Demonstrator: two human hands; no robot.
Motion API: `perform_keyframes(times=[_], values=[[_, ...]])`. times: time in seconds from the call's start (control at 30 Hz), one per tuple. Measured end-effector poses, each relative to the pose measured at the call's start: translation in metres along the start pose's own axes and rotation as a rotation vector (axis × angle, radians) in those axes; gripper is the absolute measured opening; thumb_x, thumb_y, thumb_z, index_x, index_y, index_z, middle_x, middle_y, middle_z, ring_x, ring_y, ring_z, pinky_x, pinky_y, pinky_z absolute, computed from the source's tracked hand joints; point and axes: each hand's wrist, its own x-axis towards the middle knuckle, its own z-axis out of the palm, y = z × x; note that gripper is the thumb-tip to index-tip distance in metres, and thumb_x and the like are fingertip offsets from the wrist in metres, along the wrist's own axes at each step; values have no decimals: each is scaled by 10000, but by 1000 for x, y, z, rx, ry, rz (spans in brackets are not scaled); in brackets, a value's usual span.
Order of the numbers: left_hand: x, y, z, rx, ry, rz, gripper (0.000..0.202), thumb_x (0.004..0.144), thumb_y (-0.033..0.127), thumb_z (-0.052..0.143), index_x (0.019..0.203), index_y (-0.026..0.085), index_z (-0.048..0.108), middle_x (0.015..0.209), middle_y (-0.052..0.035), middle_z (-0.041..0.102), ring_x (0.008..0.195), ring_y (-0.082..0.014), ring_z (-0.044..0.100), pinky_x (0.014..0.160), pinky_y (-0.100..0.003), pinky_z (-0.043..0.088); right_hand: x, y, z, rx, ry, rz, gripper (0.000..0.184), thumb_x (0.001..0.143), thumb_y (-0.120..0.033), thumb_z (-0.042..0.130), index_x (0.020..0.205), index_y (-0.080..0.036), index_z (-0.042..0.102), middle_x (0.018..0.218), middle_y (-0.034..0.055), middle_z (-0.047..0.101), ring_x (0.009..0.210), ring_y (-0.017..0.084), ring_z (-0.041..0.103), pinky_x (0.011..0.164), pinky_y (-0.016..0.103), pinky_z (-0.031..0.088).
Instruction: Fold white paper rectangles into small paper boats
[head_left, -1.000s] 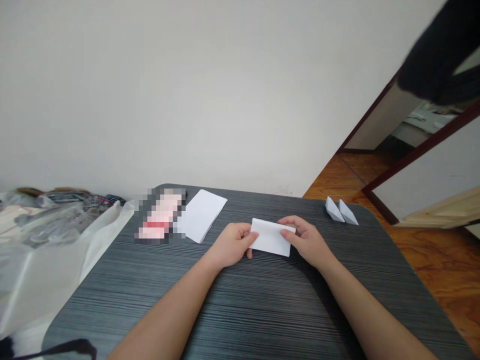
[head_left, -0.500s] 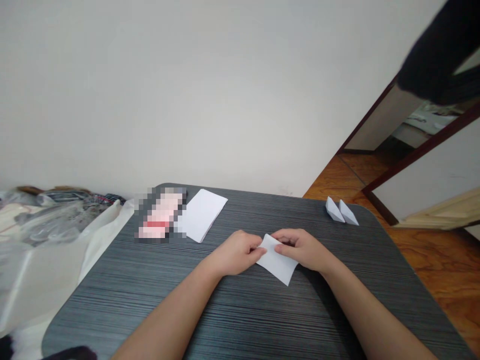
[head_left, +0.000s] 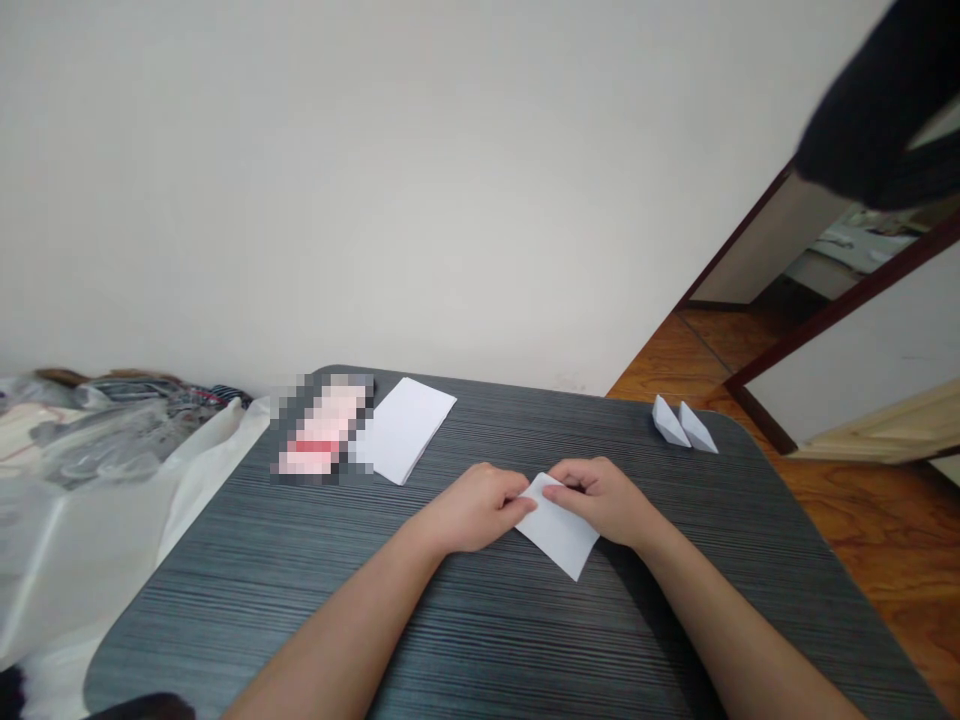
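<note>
A small piece of white paper (head_left: 561, 532) is held between both hands over the middle of the dark table (head_left: 480, 630). My left hand (head_left: 484, 508) pinches its left edge, thumb on top and fingers curled underneath. On the right, my right hand (head_left: 604, 500) grips the upper edge, its thumb pressed on the paper's face and the fingers behind. The paper's lower corner points toward me. Whatever folds lie under the fingers are hidden.
A stack of white paper (head_left: 409, 425) lies at the back left, next to a pixelated pinkish object (head_left: 322, 430). Two folded white paper shapes (head_left: 684, 425) stand near the back right corner. Plastic-wrapped items (head_left: 120, 430) lie left of the table; a wall (head_left: 450, 200) rises behind.
The paper has shifted slightly, its lower corner now a bit nearer me. My right thumb has slid a little to the left along it. Both hands keep their hold.
</note>
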Motion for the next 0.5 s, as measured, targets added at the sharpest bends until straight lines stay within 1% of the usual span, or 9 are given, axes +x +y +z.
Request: perform_keyframes(times=[0.1, 0.2, 0.37, 0.5], values=[[0, 0, 0, 1, 4, 6, 322, 866, 328, 439, 599, 160, 503, 540, 12, 491, 502, -97, 397, 498, -234, 223, 0, 0, 1, 13, -14, -7, 191, 825, -306, 549, 791, -171, 679, 655, 3, 634, 564, 120, 536, 493, 206, 364], [0, 1, -1, 21, -16, 20, 322, 868, 322, 441, 601, 161, 522, 544, 11, 504, 508, -101, 411, 513, -236, 238, 1, -3, 1, 20, -22, -34, 174, 826, -284, 544, 816, -172, 676, 693, 5, 643, 605, 125, 550, 525, 206, 381], [0, 1, -2, 27, -53, 34, 311, 876, 322, 429, 630, 165, 536, 579, 4, 536, 527, -108, 439, 526, -233, 253, 2, -7, 0, -50, -6, -24, 228, 854, -299, 508, 773, -175, 682, 609, -8, 615, 540, 110, 518, 484, 205, 342], [1, 2, -2, 36, -53, 51, 325, 874, 323, 431, 602, 161, 505, 570, 4, 518, 525, -104, 428, 527, -233, 249, 2, -7, 0, -71, 11, -32, 262, 867, -293, 486, 739, -172, 680, 618, -3, 624, 545, 114, 527, 500, 213, 352]])
